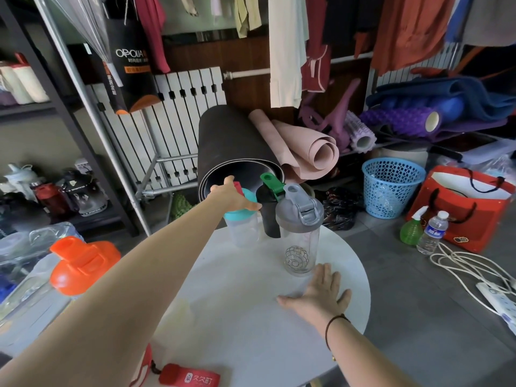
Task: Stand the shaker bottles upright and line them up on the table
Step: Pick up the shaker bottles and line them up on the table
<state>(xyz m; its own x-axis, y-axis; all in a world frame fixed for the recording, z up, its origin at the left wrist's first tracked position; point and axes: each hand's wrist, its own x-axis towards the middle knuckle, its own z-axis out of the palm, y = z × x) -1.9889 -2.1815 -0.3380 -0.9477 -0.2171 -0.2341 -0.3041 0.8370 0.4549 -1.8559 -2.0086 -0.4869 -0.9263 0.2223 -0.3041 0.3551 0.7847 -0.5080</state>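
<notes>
On the round white table (237, 303) three shaker bottles stand upright at the far edge. The clear one with a teal lid (242, 227) is at the left, and my left hand (233, 195) rests on top of its lid, gripping it. Beside it stands a black bottle with a green cap (269, 208). To the right is a clear bottle with a grey lid (301, 233), a wire ball inside. My right hand (318, 291) lies flat on the table, fingers apart, just in front of the grey-lidded bottle. An orange-lidded clear bottle (81, 263) is at the left, partly behind my forearm.
Rolled black and pink mats (237, 152) lean close behind the table. A blue basket (391, 188), a red bag (463, 205), a green spray bottle (411, 230), a water bottle (432, 231) and a white cable with power strip (480, 280) lie on the floor at right. A red pouch (190, 377) sits at the table's near edge.
</notes>
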